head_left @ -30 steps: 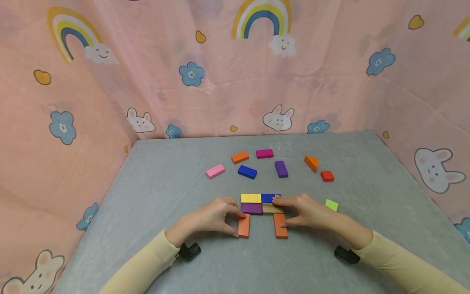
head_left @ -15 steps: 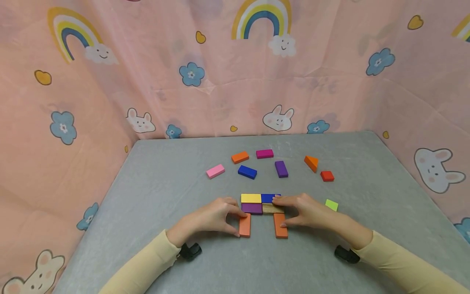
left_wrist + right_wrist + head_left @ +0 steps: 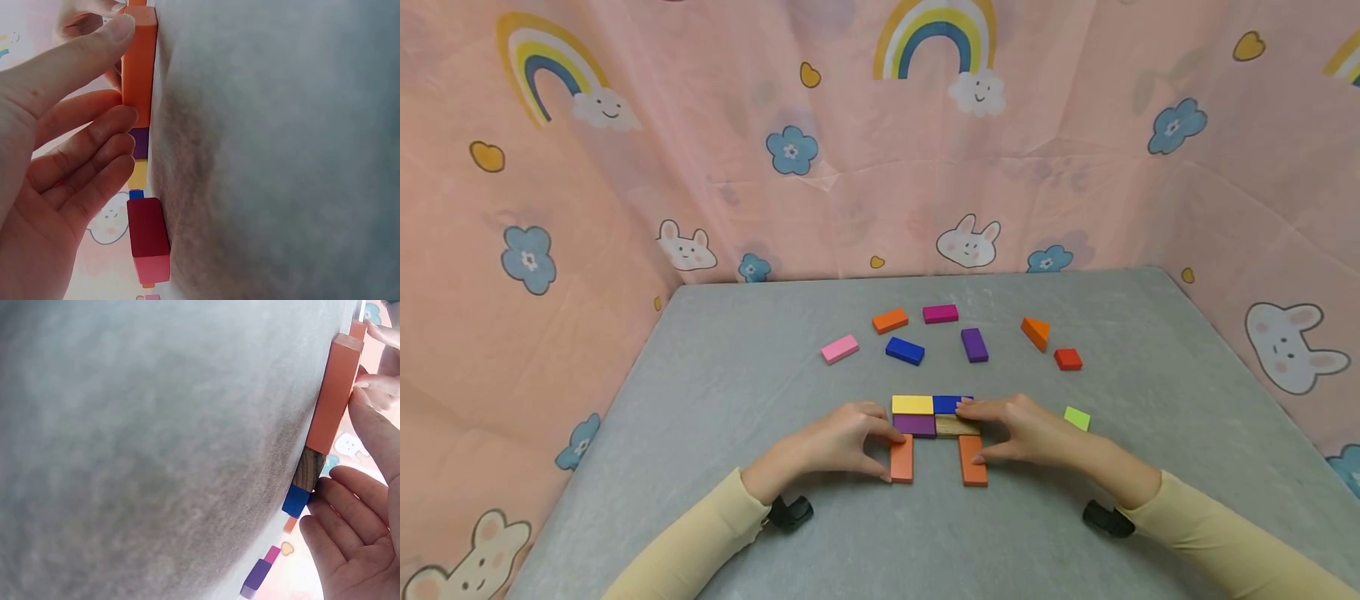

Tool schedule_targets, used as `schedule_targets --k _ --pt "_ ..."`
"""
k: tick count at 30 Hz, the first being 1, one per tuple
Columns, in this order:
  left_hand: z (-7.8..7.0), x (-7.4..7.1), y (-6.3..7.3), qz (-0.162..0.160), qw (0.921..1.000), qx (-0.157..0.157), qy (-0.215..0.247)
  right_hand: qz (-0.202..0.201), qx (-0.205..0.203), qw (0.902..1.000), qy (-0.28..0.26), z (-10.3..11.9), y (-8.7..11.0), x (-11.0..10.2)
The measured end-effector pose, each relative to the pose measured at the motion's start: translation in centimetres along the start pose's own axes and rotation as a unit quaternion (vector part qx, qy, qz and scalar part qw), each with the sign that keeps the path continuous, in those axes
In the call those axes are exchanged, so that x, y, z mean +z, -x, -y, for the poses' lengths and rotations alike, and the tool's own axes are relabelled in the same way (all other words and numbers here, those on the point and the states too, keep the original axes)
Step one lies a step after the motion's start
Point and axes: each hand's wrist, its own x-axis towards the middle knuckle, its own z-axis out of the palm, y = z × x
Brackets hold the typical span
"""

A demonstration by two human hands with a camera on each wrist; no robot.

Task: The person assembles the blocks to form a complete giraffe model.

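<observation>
In the head view my left hand (image 3: 850,440) pinches the left orange block (image 3: 902,461) by its ends, thumb at the near end and fingertips at the far end. My right hand (image 3: 1026,429) rests its thumb on the right orange block (image 3: 973,476) and its fingertips on the dark blue block (image 3: 945,405). Both orange blocks point toward me, a gap between them. Just beyond lie a purple block (image 3: 913,427) and a wood-grain block (image 3: 953,426), end to end. A yellow block (image 3: 912,405) and the blue one form the row behind.
Farther back lie pink (image 3: 840,349), orange (image 3: 890,321), magenta (image 3: 941,314), blue (image 3: 906,351) and purple (image 3: 975,345) blocks. To the right are an orange triangle (image 3: 1036,333), a red block (image 3: 1068,359) and a lime block (image 3: 1077,418), partly behind the right arm.
The left hand has slid the left orange block slightly to the right, narrowing the gap to the other orange block. The right hand has stayed in place.
</observation>
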Motion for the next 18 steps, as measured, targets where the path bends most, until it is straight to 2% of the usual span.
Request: schedule_targets --k 14,16,18 --pt "-0.05 -0.05 0.01 -0.003 1.0 0.001 0.008 -0.014 -0.019 0.9997 0.006 -0.05 0.01 0.2" --pt "0.08 -0.26 0.12 -0.01 0.9996 0.005 0.024 -0.012 -0.018 0.9997 0.006 -0.02 -0.01 0.18" --pt "0.41 -0.81 0.4 -0.032 0.9987 0.003 0.04 -0.011 -0.019 0.9997 0.006 -0.02 -0.03 0.18"
